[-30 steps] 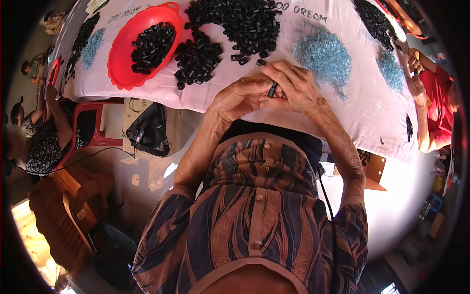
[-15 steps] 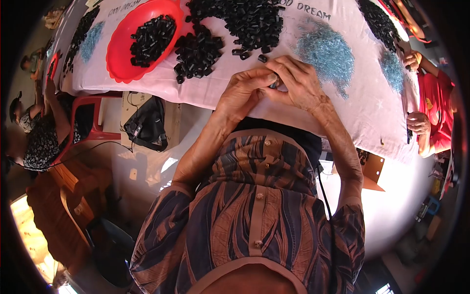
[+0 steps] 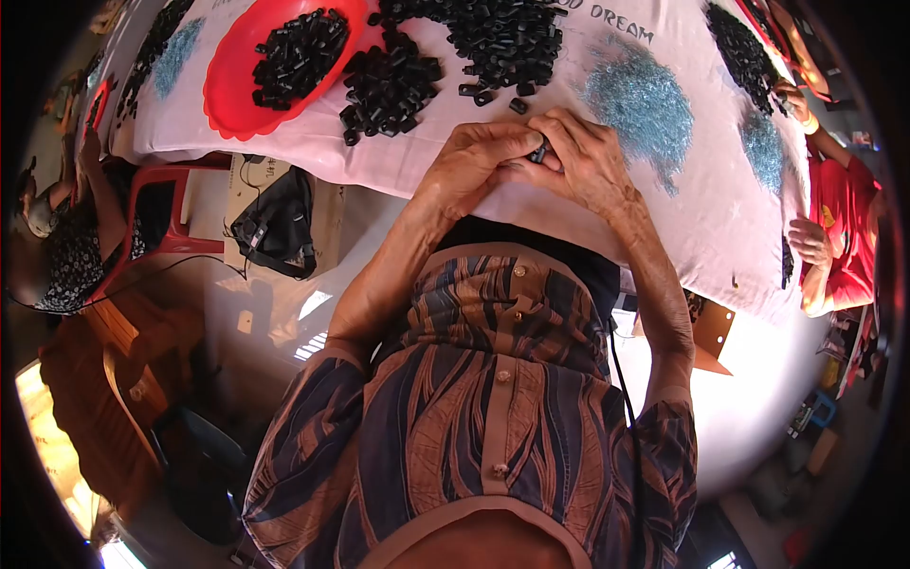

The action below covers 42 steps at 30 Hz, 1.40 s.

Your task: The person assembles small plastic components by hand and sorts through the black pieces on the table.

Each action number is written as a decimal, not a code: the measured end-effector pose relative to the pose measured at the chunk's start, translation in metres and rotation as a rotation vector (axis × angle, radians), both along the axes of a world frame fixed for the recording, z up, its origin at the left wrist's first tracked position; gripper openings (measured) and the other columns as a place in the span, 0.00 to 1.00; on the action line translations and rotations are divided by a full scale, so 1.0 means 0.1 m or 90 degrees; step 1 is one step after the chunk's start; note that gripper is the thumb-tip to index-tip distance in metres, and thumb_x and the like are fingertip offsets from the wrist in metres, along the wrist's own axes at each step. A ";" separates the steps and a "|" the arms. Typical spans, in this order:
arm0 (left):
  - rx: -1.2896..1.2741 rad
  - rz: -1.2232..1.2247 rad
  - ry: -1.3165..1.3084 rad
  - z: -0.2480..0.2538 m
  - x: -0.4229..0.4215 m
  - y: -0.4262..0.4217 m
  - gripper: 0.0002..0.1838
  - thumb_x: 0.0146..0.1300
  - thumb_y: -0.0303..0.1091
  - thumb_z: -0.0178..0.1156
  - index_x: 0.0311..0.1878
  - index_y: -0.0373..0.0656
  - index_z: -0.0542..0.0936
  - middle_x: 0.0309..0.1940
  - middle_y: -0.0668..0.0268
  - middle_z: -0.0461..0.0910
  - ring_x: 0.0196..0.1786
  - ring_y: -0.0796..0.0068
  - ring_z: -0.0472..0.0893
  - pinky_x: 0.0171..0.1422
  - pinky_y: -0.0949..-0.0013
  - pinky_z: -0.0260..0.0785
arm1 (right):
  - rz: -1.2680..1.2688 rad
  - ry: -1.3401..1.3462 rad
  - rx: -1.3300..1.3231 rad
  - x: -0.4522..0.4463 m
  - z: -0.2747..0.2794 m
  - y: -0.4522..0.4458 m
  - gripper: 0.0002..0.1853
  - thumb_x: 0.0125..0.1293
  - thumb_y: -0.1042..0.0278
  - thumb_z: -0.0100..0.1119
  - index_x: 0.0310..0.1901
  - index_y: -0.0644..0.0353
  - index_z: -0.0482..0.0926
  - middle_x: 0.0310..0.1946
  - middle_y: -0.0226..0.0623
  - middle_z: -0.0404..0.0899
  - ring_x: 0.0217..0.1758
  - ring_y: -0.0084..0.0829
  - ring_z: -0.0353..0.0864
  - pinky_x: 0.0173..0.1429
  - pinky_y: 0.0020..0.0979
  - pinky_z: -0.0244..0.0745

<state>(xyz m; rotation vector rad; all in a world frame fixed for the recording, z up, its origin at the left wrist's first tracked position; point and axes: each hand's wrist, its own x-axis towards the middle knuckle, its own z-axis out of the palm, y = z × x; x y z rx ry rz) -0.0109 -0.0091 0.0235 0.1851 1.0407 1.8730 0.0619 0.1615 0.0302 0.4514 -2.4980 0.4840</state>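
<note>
My left hand and my right hand meet over the near edge of the cloth-covered table. Between their fingertips is a small black piece, pinched from both sides and mostly covered by the fingers. Just beyond the hands, a few loose black pieces lie at the edge of a large pile of black pieces. A heap of thin, shiny light-blue bits spreads to the right of my right hand. A smaller pile of black pieces lies beyond my left hand.
A red scalloped bowl with black pieces stands on the pink cloth at left. Another person in a red shirt sits at the right edge, hands at the table. A red chair and a black bag are at left.
The view has shifted slightly. My fingers have closed more tightly around the small piece, and a dark end of it now shows between the fingertips. The hands stay together.
</note>
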 end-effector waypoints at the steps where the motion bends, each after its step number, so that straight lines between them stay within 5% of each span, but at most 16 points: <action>1: 0.002 0.004 -0.001 -0.01 0.01 0.00 0.11 0.66 0.29 0.63 0.46 0.32 0.84 0.36 0.61 0.85 0.38 0.74 0.84 0.43 0.75 0.78 | 0.004 -0.001 0.002 0.00 0.01 -0.01 0.26 0.49 0.53 0.76 0.42 0.61 0.76 0.38 0.35 0.79 0.33 0.35 0.82 0.33 0.33 0.79; 9: 0.003 0.096 0.058 -0.04 0.11 0.06 0.07 0.64 0.25 0.62 0.40 0.33 0.86 0.33 0.62 0.86 0.36 0.80 0.82 0.44 0.76 0.75 | 0.005 -0.069 -0.010 0.02 0.06 -0.03 0.23 0.48 0.66 0.73 0.45 0.64 0.76 0.39 0.38 0.79 0.32 0.36 0.83 0.34 0.34 0.80; 24: -0.016 0.021 0.099 -0.04 0.01 -0.01 0.11 0.63 0.22 0.60 0.47 0.27 0.82 0.38 0.59 0.85 0.40 0.75 0.83 0.50 0.76 0.75 | -0.053 -0.113 0.006 0.04 -0.09 -0.04 0.22 0.55 0.57 0.70 0.46 0.61 0.73 0.36 0.41 0.80 0.35 0.43 0.84 0.34 0.38 0.79; 42: -0.148 0.083 0.239 -0.09 0.08 0.10 0.08 0.60 0.22 0.63 0.43 0.33 0.84 0.35 0.67 0.84 0.34 0.82 0.79 0.41 0.77 0.73 | -0.060 -0.065 0.023 0.08 -0.15 -0.05 0.20 0.56 0.64 0.66 0.49 0.61 0.73 0.39 0.41 0.79 0.36 0.43 0.83 0.36 0.39 0.80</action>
